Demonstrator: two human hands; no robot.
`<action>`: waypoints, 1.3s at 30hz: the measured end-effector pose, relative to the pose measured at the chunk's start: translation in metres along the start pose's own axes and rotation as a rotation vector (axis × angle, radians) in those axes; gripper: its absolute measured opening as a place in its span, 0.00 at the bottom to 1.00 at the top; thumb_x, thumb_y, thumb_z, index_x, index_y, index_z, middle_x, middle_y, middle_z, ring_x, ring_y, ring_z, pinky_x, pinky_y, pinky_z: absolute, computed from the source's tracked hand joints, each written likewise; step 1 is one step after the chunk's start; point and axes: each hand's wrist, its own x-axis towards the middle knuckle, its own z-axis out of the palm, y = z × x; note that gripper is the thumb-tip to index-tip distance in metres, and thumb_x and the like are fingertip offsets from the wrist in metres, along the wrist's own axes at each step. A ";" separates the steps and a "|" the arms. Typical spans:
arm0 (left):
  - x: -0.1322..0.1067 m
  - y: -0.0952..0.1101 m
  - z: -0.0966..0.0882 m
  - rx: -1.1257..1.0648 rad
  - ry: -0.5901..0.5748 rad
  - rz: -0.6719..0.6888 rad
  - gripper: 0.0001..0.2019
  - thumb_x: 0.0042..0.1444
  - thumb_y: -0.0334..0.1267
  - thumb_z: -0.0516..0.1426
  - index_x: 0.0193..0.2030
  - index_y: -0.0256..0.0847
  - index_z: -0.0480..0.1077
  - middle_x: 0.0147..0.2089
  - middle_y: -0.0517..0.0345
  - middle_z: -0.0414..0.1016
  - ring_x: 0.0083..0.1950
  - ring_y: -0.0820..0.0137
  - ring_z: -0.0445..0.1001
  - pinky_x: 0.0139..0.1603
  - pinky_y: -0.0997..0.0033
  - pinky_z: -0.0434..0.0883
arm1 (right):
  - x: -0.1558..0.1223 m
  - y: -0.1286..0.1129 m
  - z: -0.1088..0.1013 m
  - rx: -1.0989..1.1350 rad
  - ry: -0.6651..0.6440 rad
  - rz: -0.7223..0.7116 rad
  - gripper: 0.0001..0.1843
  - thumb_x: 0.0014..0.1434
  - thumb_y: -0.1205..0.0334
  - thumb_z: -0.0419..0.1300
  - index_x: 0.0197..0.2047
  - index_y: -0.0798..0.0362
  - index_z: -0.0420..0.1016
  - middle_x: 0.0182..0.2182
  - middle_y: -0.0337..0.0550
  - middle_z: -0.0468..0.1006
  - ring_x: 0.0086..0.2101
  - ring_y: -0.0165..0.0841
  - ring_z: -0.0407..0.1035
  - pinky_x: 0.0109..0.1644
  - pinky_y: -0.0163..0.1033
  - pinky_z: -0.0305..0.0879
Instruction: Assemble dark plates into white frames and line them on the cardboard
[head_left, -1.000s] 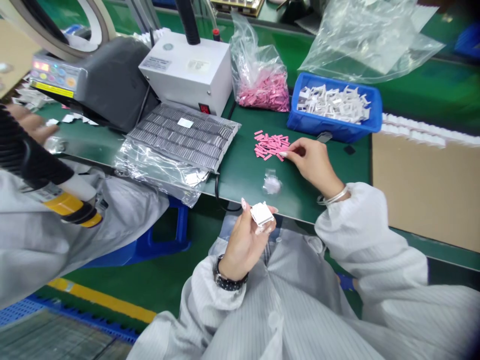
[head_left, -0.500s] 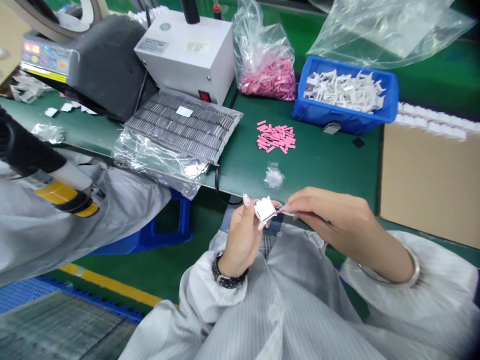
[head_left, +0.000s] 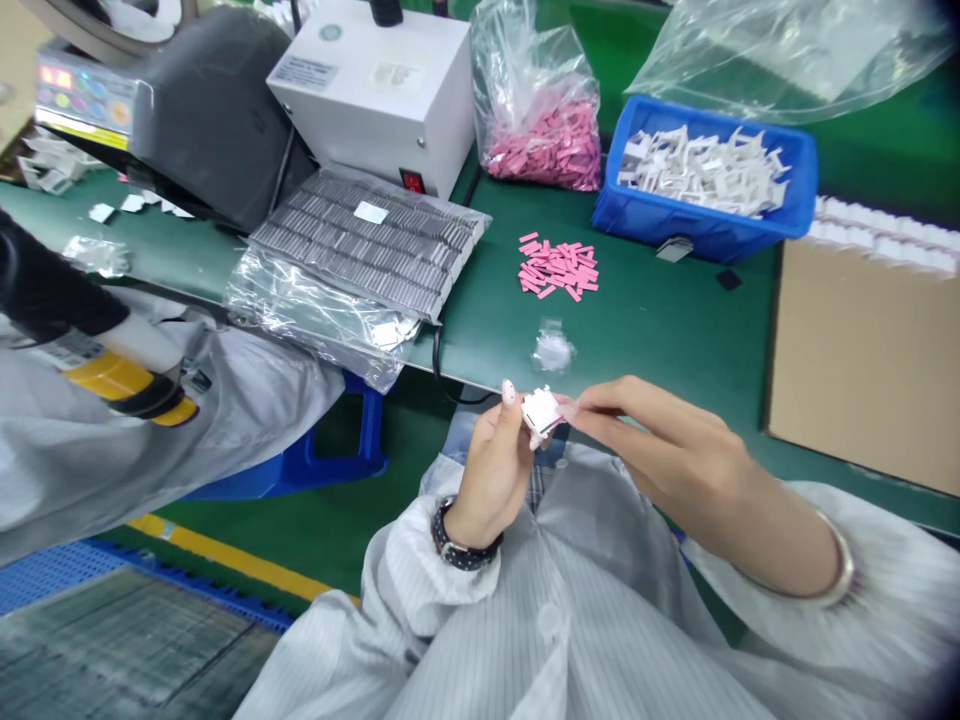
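The edge of a green workbench runs just beyond both hands, which are held up over the lap. The right forearm crosses the body nearly level, pointing left. The left hand stands upright, its fingers curled and gripping a white square component by its edges. The component sits tilted, squarish, with no clear long axis, its face angled toward the right hand. Right thumb and forefinger are closed together at its right side, apparently pinching a thin pink strip, mostly hidden. Loose pink strips lie on the bench, near a blue plastic bin of white parts.
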 end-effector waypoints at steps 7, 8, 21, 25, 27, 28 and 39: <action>-0.001 0.001 0.002 -0.096 0.033 0.028 0.20 0.57 0.51 0.56 0.26 0.36 0.75 0.24 0.60 0.70 0.30 0.76 0.67 0.36 0.76 0.65 | -0.002 -0.009 0.018 -0.079 0.063 -0.072 0.21 0.61 0.79 0.50 0.57 0.60 0.59 0.42 0.59 0.73 0.41 0.39 0.68 0.39 0.43 0.70; 0.000 0.001 0.001 -0.089 0.033 0.032 0.20 0.58 0.51 0.55 0.27 0.35 0.75 0.24 0.60 0.69 0.29 0.76 0.66 0.35 0.76 0.64 | -0.003 -0.008 0.022 -0.058 0.076 -0.046 0.21 0.61 0.79 0.49 0.57 0.59 0.60 0.44 0.59 0.72 0.42 0.39 0.67 0.40 0.44 0.70; 0.002 -0.003 -0.003 -0.076 0.081 0.060 0.24 0.60 0.53 0.51 0.30 0.34 0.77 0.25 0.59 0.71 0.28 0.76 0.67 0.35 0.75 0.65 | -0.019 -0.018 0.062 0.131 0.302 0.226 0.34 0.58 0.84 0.46 0.61 0.43 0.63 0.48 0.49 0.64 0.45 0.37 0.59 0.43 0.45 0.65; 0.002 -0.004 -0.004 -0.106 0.049 0.086 0.24 0.58 0.53 0.53 0.29 0.33 0.77 0.24 0.59 0.69 0.28 0.77 0.66 0.34 0.77 0.65 | -0.023 -0.020 0.067 0.236 0.294 0.261 0.35 0.58 0.84 0.46 0.62 0.42 0.63 0.49 0.49 0.63 0.45 0.36 0.60 0.44 0.45 0.65; 0.001 -0.004 -0.003 -0.128 0.034 0.099 0.23 0.59 0.52 0.53 0.28 0.33 0.77 0.25 0.59 0.70 0.27 0.78 0.66 0.34 0.77 0.64 | -0.026 -0.018 0.066 0.302 0.308 0.299 0.35 0.59 0.82 0.46 0.63 0.41 0.62 0.48 0.48 0.63 0.44 0.34 0.61 0.44 0.45 0.65; 0.001 -0.003 -0.002 -0.138 0.027 0.107 0.23 0.59 0.51 0.53 0.28 0.33 0.76 0.25 0.58 0.71 0.27 0.78 0.66 0.34 0.77 0.64 | -0.027 -0.018 0.065 0.316 0.319 0.316 0.35 0.59 0.82 0.45 0.63 0.40 0.61 0.48 0.48 0.63 0.44 0.34 0.62 0.44 0.45 0.65; -0.004 0.000 0.003 -0.165 0.039 0.069 0.23 0.62 0.49 0.51 0.28 0.33 0.76 0.26 0.58 0.72 0.29 0.78 0.68 0.35 0.77 0.65 | -0.023 -0.020 0.069 -0.211 0.389 0.232 0.36 0.57 0.84 0.47 0.63 0.43 0.61 0.45 0.49 0.66 0.44 0.38 0.61 0.46 0.46 0.64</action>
